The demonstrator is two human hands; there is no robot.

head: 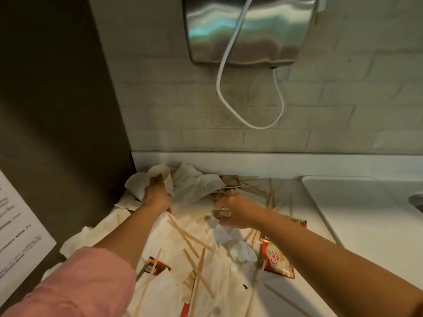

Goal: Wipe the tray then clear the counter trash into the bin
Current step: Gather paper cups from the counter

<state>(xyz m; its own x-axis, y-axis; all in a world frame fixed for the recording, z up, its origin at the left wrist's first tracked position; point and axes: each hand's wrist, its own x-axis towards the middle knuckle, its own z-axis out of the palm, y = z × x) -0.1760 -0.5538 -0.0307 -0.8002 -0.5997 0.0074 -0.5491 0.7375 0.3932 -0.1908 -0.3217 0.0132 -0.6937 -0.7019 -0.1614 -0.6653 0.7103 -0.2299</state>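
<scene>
Sleeve (75, 282) lower left; left hand (158, 199) fingers (153, 179) wrap light, crushable cup (160, 172) by its wall, right hand (238, 211) pinches flimsy scrap (223, 212).

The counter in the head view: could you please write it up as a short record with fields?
left hand: grips a paper cup near the back left corner
right hand: curled round small brown scraps, blurred
counter: white, littered
trash: wooden stir sticks, paper napkins, a Coffee-mate sachet beside the right arm
wall: steel dispenser with a looping white cable
sink: at the right edge
bin: not in view
</scene>
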